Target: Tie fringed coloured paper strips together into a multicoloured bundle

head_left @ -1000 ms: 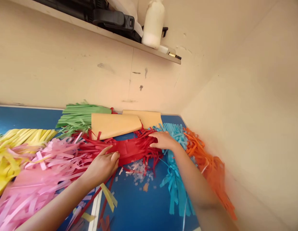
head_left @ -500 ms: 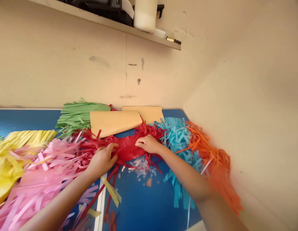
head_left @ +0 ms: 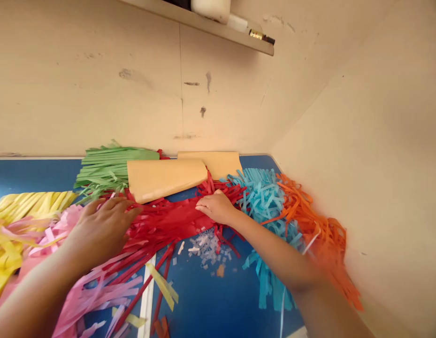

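Red fringed paper (head_left: 168, 217) lies across the middle of the blue table. My right hand (head_left: 216, 206) pinches its upper right part, fingers pressed together. Over the left part of the red fringe is my left hand (head_left: 107, 225), fingers apart and reaching forward, with nothing seen in its grasp. Pink fringed paper (head_left: 98, 291) spreads below and beside my left hand. Just below the red paper sits a small heap of clear and whitish scraps (head_left: 208, 244). Blue fringe (head_left: 262, 192) lies right of my right hand.
Yellow fringe (head_left: 31, 211) is at the left, green fringe (head_left: 115, 166) at the back. Orange fringe (head_left: 316, 225) hangs at the right edge. Folded tan paper (head_left: 164, 176) rests behind the red. A wall shelf (head_left: 203, 26) overhangs the blue table (head_left: 210, 300).
My left hand has moved left, off the middle of the red paper, and its fingers have spread. More red fringe shows. My right hand stays nearly in place. The view has tilted down slightly.
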`<state>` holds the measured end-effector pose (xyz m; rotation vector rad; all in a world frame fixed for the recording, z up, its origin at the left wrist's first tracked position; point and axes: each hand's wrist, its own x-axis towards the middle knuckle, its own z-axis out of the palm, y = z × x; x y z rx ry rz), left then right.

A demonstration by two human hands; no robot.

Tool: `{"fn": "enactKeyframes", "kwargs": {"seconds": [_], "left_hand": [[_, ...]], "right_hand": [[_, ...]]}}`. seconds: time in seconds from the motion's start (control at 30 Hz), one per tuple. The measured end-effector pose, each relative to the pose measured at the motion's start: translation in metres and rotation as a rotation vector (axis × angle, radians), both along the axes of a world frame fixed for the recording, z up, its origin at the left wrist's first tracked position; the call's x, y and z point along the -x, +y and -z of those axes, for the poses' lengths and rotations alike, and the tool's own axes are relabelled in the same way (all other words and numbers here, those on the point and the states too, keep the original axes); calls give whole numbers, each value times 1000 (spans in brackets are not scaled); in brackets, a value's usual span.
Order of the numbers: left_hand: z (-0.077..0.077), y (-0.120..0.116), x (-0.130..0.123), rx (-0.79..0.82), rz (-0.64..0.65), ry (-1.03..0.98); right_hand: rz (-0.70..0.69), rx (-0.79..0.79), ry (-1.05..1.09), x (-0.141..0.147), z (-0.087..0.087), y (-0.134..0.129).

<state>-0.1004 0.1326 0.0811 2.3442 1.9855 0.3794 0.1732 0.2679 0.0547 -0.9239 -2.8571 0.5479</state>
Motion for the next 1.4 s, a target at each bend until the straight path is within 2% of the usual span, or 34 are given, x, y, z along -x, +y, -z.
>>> {"fn": "enactKeyframes", "kwargs": {"seconds": [0.07, 0.13, 0.2, 0.27, 0.4, 0.5, 0.63, 0.77, 1.13, 1.27, 1.33, 1.4], "left_hand": [[-11, 5, -18, 30, 131, 6], [-16, 15, -49, 114, 92, 0], [-11, 24, -76, 241, 34, 35], [2, 28, -89, 300, -12, 50], [20, 20, -77, 345, -100, 55], [20, 16, -68, 343, -193, 56], [23, 22, -73, 312, -315, 74], [32, 29, -76, 292, -351, 104], [35, 34, -75, 281, -351, 129], [34, 33, -76, 226, -326, 150], [31, 33, -77, 162, -246, 164], [26, 34, -76, 117, -77, 172]], "right_hand": [[-77, -66, 28, -2, -2, -6], [-149, -87, 60, -2, -3, -10], [-181, -29, 60, -2, -2, -11], [-138, 53, 41, -2, 0, -7], [15, 139, 40, 1, 7, 7], [81, 150, 21, 8, 10, 14], [120, 132, -28, 17, 11, 18], [150, 105, -70, 20, 11, 18], [199, 71, -148, 26, 10, 20], [220, 23, -180, 30, 7, 16], [222, -44, -168, 30, 3, 13], [121, -160, -133, 27, 0, 10]]}}
